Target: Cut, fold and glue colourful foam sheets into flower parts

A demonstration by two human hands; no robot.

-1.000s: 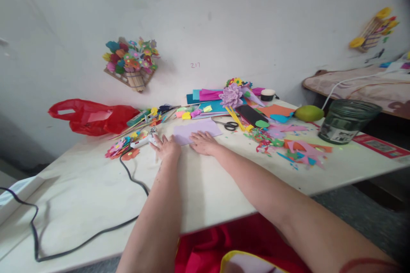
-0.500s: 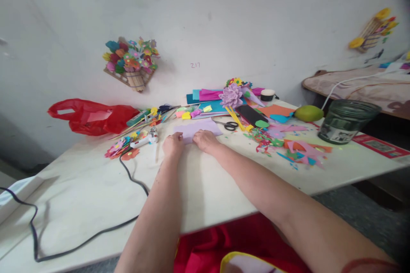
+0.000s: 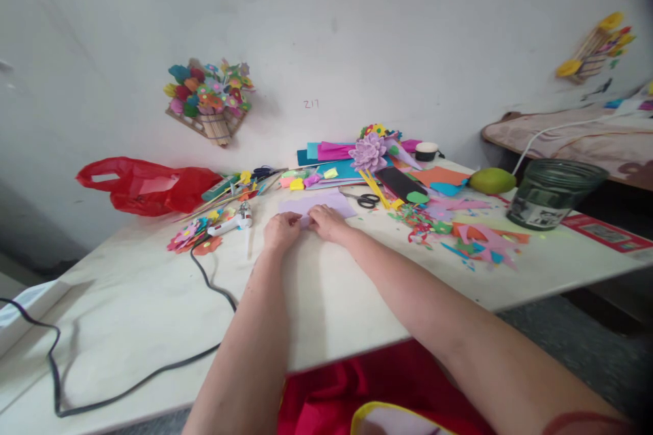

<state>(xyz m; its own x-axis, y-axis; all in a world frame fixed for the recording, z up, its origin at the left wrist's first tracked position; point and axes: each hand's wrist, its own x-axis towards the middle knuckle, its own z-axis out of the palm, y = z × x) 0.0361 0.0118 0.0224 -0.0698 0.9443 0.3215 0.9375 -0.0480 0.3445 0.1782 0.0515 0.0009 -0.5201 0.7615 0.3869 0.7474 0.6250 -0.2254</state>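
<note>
A lilac craft sheet [image 3: 331, 200] lies on the table in front of me. My left hand [image 3: 282, 230] pinches its near edge, thumb and fingertips together. Close beside it, my right hand [image 3: 326, 221] has its fingers curled on the same edge, a small gap between the two hands. The hands hide part of the near edge. Behind the sheet, to the right, are black-handled scissors [image 3: 368, 200]. A white glue gun [image 3: 232, 223] with a black cord rests left of my left hand.
Foam flowers [image 3: 186, 234] and a red plastic bag [image 3: 147, 187] are at the left. Coloured scraps [image 3: 479, 241], a phone [image 3: 400, 185], a green fruit [image 3: 492, 181] and a glass jar [image 3: 554, 194] occupy the right. Stacked sheets and a lilac flower [image 3: 368, 151] stand by the wall.
My left hand has shifted right along the sheet's near edge, closer to my right hand. The right hand and the sheet have moved very little.
</note>
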